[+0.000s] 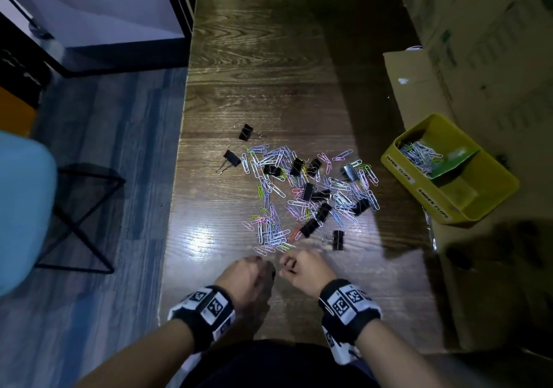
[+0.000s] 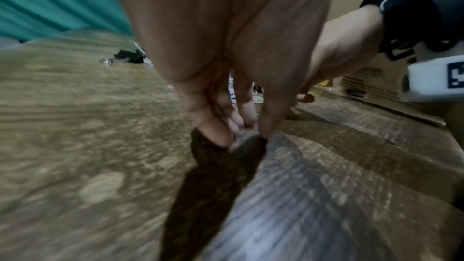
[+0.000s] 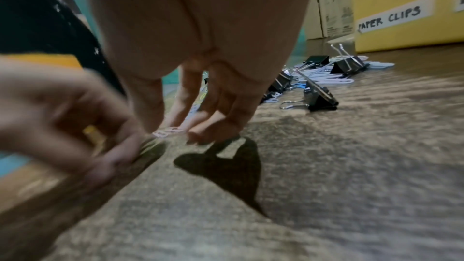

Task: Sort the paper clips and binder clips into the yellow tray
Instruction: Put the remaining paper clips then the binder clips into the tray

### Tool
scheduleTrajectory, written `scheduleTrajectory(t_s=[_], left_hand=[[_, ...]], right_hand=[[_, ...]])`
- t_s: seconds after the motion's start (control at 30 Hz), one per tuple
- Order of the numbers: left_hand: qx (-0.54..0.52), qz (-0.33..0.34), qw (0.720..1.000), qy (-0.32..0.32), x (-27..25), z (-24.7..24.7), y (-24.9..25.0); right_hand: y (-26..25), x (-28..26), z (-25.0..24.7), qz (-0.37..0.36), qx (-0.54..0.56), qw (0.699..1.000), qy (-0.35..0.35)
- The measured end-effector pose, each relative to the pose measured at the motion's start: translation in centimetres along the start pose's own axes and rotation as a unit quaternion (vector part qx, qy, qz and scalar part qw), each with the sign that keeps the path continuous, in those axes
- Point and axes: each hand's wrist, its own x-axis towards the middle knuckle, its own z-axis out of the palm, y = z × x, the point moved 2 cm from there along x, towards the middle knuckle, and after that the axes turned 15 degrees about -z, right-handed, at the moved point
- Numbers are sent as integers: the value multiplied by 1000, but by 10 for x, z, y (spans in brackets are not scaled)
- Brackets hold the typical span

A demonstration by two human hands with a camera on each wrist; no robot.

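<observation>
A loose pile of coloured paper clips (image 1: 270,235) and black binder clips (image 1: 308,191) covers the middle of the dark wooden table (image 1: 254,73). At the right, the yellow tray (image 1: 402,173) holds paper clips (image 1: 419,154) in its far compartment; its label reads "PAPER CLIPS" (image 3: 391,19). Both hands are at the near edge of the pile. My right hand (image 1: 287,263) (image 3: 173,132) points its fingertips down and pinches a pale paper clip (image 3: 168,132) on the table. My left hand (image 1: 266,265) (image 2: 241,138) is curled, blurred, with a yellow clip (image 3: 92,136) inside its fingers.
One binder clip (image 1: 338,239) (image 3: 320,98) lies just right of my right hand. Cardboard boxes (image 1: 478,43) line the right side behind the tray. The table's left edge drops to the floor, where a blue chair (image 1: 24,208) and a black wire frame (image 1: 83,217) stand.
</observation>
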Motion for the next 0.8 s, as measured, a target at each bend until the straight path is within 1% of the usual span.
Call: scheduleTrajectory(t_s=[0.07,0.13,0.23,0.27,0.33,0.4,0.43,0.5,0.63,0.7,0.8], left_hand=[[-34,6,998,44,14,-3,4],[-48,9,995,82,28,-14,4],[-38,-22,987,152,42,-39,1],[-20,-40,987,152,46,-45,0],[31,-63,990,123,51,-53,1],[75,-60,991,92,56,-51,0],[89,-52,991,86,58,-49,0],[83,-31,992,91,60,-43,1],[47,-8,993,111,54,-36,7],[50,24,989,136,50,-37,8],[64,70,987,132,50,-35,-1]], right_hand=[[-5,0,-3,-18,-96,995,26],[-13,1,-4,-28,-188,981,28],[-24,10,3,-10,-226,974,26],[-27,14,6,-4,-236,971,35],[-29,24,12,9,-262,964,53],[-32,29,13,27,-292,955,48],[-33,31,12,32,-308,950,35],[-34,33,8,30,-322,946,8],[-31,33,-1,16,-282,959,-17],[-28,32,-3,-1,-291,956,-30],[-22,31,-7,-24,-294,955,-38]])
